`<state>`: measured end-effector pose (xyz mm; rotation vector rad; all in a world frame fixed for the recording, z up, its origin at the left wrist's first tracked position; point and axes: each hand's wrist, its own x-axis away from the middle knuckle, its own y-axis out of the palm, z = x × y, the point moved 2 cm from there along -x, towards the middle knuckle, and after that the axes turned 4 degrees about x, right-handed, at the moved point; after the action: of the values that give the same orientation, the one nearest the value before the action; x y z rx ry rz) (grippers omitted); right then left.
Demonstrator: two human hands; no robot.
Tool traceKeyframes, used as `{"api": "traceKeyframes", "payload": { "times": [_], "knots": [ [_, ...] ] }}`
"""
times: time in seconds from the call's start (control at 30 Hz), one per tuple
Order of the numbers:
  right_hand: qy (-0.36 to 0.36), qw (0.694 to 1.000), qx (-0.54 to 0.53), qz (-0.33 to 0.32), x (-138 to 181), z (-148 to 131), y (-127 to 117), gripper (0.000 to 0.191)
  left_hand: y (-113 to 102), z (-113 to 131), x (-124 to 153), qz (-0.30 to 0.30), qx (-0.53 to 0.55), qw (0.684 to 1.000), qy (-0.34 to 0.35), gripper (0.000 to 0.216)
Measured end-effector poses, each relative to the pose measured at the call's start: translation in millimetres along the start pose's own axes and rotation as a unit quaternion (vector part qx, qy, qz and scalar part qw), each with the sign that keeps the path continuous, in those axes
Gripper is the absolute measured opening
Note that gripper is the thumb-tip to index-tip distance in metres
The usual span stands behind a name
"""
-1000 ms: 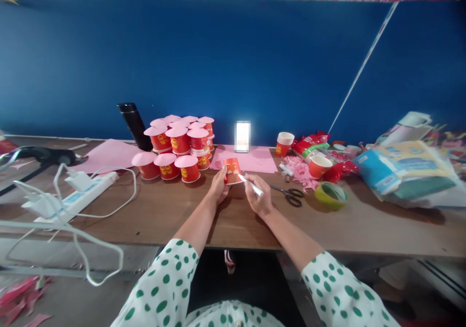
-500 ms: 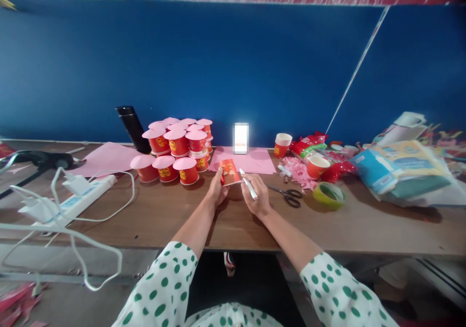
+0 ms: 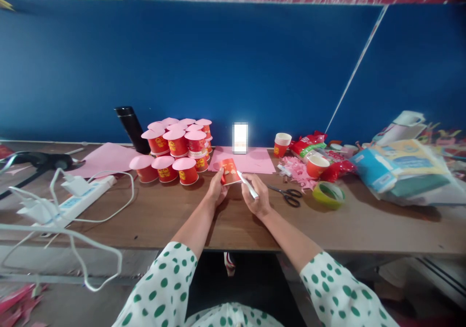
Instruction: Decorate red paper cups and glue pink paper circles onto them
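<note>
My left hand (image 3: pixel 217 189) grips a red paper cup (image 3: pixel 230 171) just above the wooden table (image 3: pixel 163 215), tilted so its side faces me. My right hand (image 3: pixel 257 194) is closed round a white pen (image 3: pixel 248 185) whose tip touches the cup's lower right edge. Behind the cup lies a pink paper sheet (image 3: pixel 255 161). To the left stands a pile of red cups with pink paper lids (image 3: pixel 178 150), stacked in two layers.
Black scissors (image 3: pixel 289 194) and a green tape roll (image 3: pixel 328 193) lie to the right, with open red cups (image 3: pixel 283 145), pink scraps and red packets behind. A black flask (image 3: pixel 128 125), another pink sheet (image 3: pixel 105 158) and a white power strip (image 3: pixel 76 196) with cables are left. Bags are piled far right.
The cup has tilted a little and the pen tip has shifted along its lower right edge. Both hands stay in nearly the same place.
</note>
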<state>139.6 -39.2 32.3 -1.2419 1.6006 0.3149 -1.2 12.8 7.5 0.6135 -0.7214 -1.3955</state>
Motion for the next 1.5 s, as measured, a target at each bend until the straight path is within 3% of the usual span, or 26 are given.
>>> {"api": "traceKeyframes", "payload": {
  "times": [0.37,1.5],
  "knots": [
    [0.037,0.999,-0.022,-0.014,1.6,-1.5,-1.7,0.015,-0.6,-0.7,-0.3,-0.003,-0.011,1.0,0.016,0.022],
    [0.049,0.998,-0.038,-0.023,2.9,2.1,0.5,0.017,-3.9,-3.0,-4.2,-0.016,-0.018,1.0,0.017,0.024]
  ]
}}
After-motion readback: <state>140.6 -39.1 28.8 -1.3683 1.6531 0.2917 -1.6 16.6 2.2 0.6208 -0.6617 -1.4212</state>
